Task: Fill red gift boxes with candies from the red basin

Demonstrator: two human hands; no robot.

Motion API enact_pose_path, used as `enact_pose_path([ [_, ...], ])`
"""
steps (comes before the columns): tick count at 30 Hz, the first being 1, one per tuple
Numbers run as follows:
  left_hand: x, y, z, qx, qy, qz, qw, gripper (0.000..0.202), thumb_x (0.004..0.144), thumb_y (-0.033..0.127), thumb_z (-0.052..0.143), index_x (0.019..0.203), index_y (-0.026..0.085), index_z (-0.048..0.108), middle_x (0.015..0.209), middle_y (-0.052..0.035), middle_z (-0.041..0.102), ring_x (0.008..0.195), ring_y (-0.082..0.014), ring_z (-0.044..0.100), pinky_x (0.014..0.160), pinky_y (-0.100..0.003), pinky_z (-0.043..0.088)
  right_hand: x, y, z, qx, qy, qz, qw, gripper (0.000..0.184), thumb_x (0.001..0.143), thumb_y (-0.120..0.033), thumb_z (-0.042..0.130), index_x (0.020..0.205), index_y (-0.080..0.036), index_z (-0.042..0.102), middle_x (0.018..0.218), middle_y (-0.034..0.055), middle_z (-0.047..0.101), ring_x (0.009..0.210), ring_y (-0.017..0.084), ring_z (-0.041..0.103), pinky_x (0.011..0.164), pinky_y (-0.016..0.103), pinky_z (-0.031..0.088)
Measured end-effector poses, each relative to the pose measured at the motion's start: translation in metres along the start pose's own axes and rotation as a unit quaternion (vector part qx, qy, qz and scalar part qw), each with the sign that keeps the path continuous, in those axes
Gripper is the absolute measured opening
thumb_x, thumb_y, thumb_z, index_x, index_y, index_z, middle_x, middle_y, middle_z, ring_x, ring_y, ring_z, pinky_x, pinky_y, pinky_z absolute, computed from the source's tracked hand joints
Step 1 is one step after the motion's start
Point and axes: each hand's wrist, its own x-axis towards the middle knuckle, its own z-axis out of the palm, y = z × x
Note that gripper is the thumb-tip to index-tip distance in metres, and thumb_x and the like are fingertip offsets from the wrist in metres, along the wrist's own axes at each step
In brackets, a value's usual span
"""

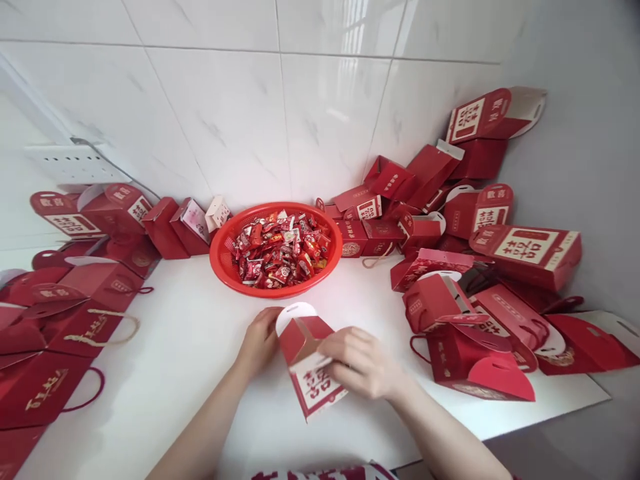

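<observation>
A red paper candy box (311, 373) with a white label and large red characters is held over the white table, in front of the basket. Its rounded white handle flap stands up at the far end, and the top folds are partly open. My left hand (261, 343) grips the box's far left side, its fingertips hidden behind the box. With fingers closed on a near right flap, my right hand (361, 363) holds the other side. Just beyond is a red plastic basket (220, 270) filled with red-wrapped candies (283, 250).
Red gift boxes (45, 353), some with rope handles, stand along the left side. More boxes (525, 250) are piled at the right against the grey wall. Behind the white table (185, 333) is a tiled wall (240, 120) with a power strip (75, 163).
</observation>
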Motion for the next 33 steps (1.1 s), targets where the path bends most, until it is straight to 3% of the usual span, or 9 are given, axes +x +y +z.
enact_pose_path([
  [3, 0.003, -0.006, -0.013, -0.064, 0.014, -0.072, 0.995, 0.042, 0.097, 0.045, 0.044, 0.112, 0.017, 0.071, 0.108, -0.0098, 0.074, 0.099, -0.0259, 0.069, 0.087, -0.036, 0.054, -0.011, -0.006, 0.024, 0.064, 0.046, -0.034, 0.996, 0.016, 0.094, -0.007, 0.049, 0.1, -0.016, 0.06, 0.102, 0.012, 0.075, 0.096, 0.02, 0.071, 0.073, 0.032, 0.06],
  [7, 0.001, -0.004, -0.019, -0.155, 0.018, -0.111, 0.981, 0.059, 0.1, 0.056, 0.031, 0.112, 0.014, 0.07, 0.111, -0.0121, 0.074, 0.103, -0.0266, 0.068, 0.092, -0.038, 0.053, -0.022, -0.012, 0.036, 0.13, 0.078, 0.024, 0.988, 0.043, 0.089, -0.001, 0.054, 0.13, -0.012, 0.05, 0.107, 0.0128, 0.076, 0.103, 0.019, 0.071, 0.081, 0.032, 0.06],
  [9, -0.002, 0.001, -0.019, -0.25, 0.001, -0.095, 0.963, 0.066, 0.097, 0.065, 0.029, 0.117, 0.015, 0.068, 0.118, -0.0136, 0.072, 0.108, -0.0285, 0.067, 0.096, -0.041, 0.051, -0.024, -0.012, 0.04, 0.142, 0.061, 0.056, 0.986, 0.046, 0.087, 0.0, 0.057, 0.131, -0.014, 0.051, 0.105, 0.0107, 0.077, 0.101, 0.018, 0.072, 0.084, 0.032, 0.06],
  [12, -0.008, 0.007, -0.019, -0.361, -0.05, -0.071, 0.928, 0.068, 0.089, 0.07, 0.045, 0.125, 0.016, 0.065, 0.123, -0.0152, 0.069, 0.11, -0.0321, 0.065, 0.097, -0.042, 0.05, -0.021, -0.013, 0.041, 0.165, 0.024, 0.071, 0.983, 0.031, 0.089, -0.011, 0.061, 0.12, -0.014, 0.06, 0.102, 0.01, 0.077, 0.096, 0.019, 0.073, 0.085, 0.034, 0.059],
  [15, -0.013, 0.008, -0.021, -0.355, -0.089, -0.095, 0.926, 0.052, 0.089, 0.056, 0.059, 0.117, 0.015, 0.071, 0.109, -0.013, 0.074, 0.096, -0.0286, 0.068, 0.091, -0.039, 0.051, -0.017, -0.016, 0.04, 0.192, 0.024, 0.077, 0.978, 0.026, 0.094, -0.027, 0.056, 0.118, -0.015, 0.061, 0.099, 0.0111, 0.076, 0.094, 0.022, 0.072, 0.081, 0.036, 0.06],
  [18, -0.015, 0.007, -0.022, -0.348, -0.084, -0.108, 0.927, 0.041, 0.091, 0.049, 0.058, 0.1, 0.014, 0.077, 0.101, -0.011, 0.075, 0.09, -0.0263, 0.068, 0.087, -0.037, 0.05, -0.018, -0.017, 0.041, 0.183, 0.025, 0.093, 0.978, 0.025, 0.096, -0.031, 0.052, 0.114, -0.017, 0.063, 0.104, 0.0126, 0.073, 0.097, 0.024, 0.069, 0.08, 0.039, 0.059],
  [24, -0.014, 0.01, -0.022, -0.35, -0.048, -0.117, 0.928, 0.045, 0.086, 0.053, 0.062, 0.07, 0.014, 0.076, 0.099, -0.0112, 0.073, 0.09, -0.0268, 0.065, 0.086, -0.036, 0.049, -0.031, -0.015, 0.05, 0.176, 0.018, 0.144, 0.974, 0.033, 0.096, -0.045, 0.051, 0.107, -0.019, 0.067, 0.122, 0.0159, 0.062, 0.116, 0.032, 0.058, 0.089, 0.049, 0.054],
  [27, -0.014, 0.012, -0.02, -0.355, -0.02, -0.133, 0.925, 0.05, 0.085, 0.057, 0.062, 0.064, 0.013, 0.074, 0.092, -0.0111, 0.073, 0.083, -0.0251, 0.064, 0.082, -0.034, 0.049, -0.035, -0.016, 0.057, 0.171, 0.021, 0.159, 0.972, 0.038, 0.096, -0.049, 0.048, 0.11, -0.02, 0.068, 0.128, 0.0156, 0.058, 0.12, 0.033, 0.055, 0.093, 0.052, 0.052],
  [33, -0.013, 0.018, -0.02, -0.389, 0.05, -0.185, 0.901, 0.048, 0.083, 0.052, 0.065, 0.056, 0.013, 0.063, 0.061, -0.0037, 0.062, 0.058, -0.0151, 0.053, 0.059, -0.026, 0.041, -0.037, -0.017, 0.073, 0.168, -0.006, 0.152, 0.974, 0.044, 0.101, -0.048, 0.037, 0.123, -0.023, 0.066, 0.136, 0.0132, 0.053, 0.127, 0.031, 0.051, 0.098, 0.051, 0.05],
])
